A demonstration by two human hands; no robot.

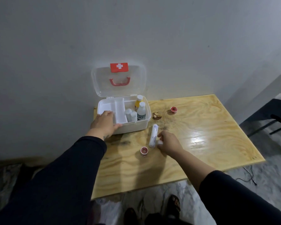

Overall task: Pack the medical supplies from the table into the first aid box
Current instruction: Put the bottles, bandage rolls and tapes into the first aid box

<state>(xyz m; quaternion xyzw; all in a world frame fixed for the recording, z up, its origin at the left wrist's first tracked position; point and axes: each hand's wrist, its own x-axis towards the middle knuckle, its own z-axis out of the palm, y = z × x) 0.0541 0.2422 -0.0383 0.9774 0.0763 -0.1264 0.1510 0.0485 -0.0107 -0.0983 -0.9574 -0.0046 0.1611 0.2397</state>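
Steadying the first aid box [133, 125] with our left hand [104, 123], we reach with our right hand [168, 142] for a white bandage roll [153, 135] lying on the wooden surface [201, 143] just in front of the box. The box sits at the far left corner of the surface, its clear lid [118, 80] propped upright against the wall, which leaves the compartments free for loading from above. Our left hand lies flat and open, palm down, over the front left corner of the box, fingers spread across the rim; it grips nothing, and we judge it is there to keep the light plastic box from sliding. Our right hand is loosely curled, fingertips touching the near end of the roll, with a small white thing [160, 142] showing against the fingers; whether the hand has closed on either, we cannot tell. Inside the box, a yellow bottle [138, 102], a white-capped bottle [141, 113] and two smaller white containers [131, 115] stand upright in the right-hand compartment, while the left and middle trays look bare. Two small red-and-white tape rolls remain out: one [144, 151] just left of our right hand, the other [174, 109] well apart, near the far edge. By our judgement the packing is partly done, with the bandage roll next.
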